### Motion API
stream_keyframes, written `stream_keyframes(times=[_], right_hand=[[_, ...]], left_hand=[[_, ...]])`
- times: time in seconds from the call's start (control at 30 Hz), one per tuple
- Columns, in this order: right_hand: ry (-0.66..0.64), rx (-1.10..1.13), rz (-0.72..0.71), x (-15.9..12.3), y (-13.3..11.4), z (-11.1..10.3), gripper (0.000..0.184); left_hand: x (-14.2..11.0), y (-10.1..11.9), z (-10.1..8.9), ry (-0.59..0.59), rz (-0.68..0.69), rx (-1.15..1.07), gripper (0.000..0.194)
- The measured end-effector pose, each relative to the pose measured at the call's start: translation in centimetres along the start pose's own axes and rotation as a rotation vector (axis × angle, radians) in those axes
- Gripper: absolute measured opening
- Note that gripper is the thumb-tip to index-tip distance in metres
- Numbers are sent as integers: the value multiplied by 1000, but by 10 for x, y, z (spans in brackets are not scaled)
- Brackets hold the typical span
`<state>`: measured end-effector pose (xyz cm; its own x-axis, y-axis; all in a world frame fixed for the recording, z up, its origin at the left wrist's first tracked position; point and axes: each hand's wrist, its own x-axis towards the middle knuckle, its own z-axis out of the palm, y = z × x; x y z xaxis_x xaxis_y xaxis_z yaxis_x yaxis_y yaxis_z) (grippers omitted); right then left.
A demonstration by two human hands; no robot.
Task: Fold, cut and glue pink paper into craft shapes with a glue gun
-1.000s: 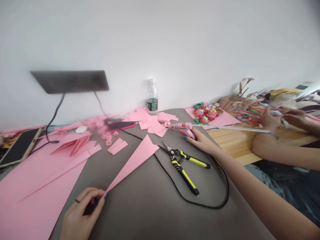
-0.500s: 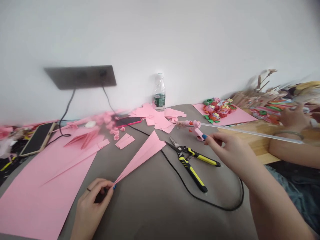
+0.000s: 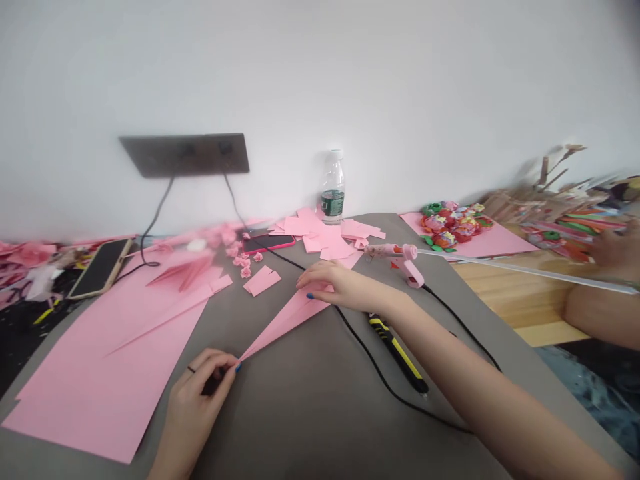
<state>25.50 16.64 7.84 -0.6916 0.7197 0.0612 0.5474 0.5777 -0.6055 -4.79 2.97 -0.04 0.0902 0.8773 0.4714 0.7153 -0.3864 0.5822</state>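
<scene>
Pink paper wedge [image 3: 295, 317] pinched at its tip by left hand [image 3: 193, 407]; right hand [image 3: 340, 283] flat on top.

Clock positions taken from wedge centre. Left hand at 8 o'clock, thumb and fingers closed on the narrow point; right hand open, palm down across the wide end, not gripping. Wedge lies on grey mat [image 3: 300, 420]. Yellow-and-black plier handle [image 3: 397, 357] at 4 o'clock, just below right forearm. Pink hot glue gun [image 3: 395, 257] at 2 o'clock. Water bottle [image 3: 333, 190] at 12 o'clock; dark green label too small to read. Co-worker's hand [image 3: 617, 253] at 3 o'clock, well apart.
</scene>
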Motion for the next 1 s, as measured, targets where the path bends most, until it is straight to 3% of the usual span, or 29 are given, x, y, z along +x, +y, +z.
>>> stream_keyframes(times=[0.27, 0.4, 0.63, 1.0], right_hand=[[-291, -34, 142, 28, 11, -3, 24], [-391, -24, 179, 33, 4, -8, 13], [-495, 53, 178, 31, -7, -7, 14], [-562, 93, 166, 25, -15, -2, 17]], left_hand=[[3, 3, -4, -47, -93, -23, 17], [5, 2, -6, -99, -145, -76, 17], [10, 0, -18, -296, -271, -144, 19], [14, -1, -20, -362, -342, -172, 19]])
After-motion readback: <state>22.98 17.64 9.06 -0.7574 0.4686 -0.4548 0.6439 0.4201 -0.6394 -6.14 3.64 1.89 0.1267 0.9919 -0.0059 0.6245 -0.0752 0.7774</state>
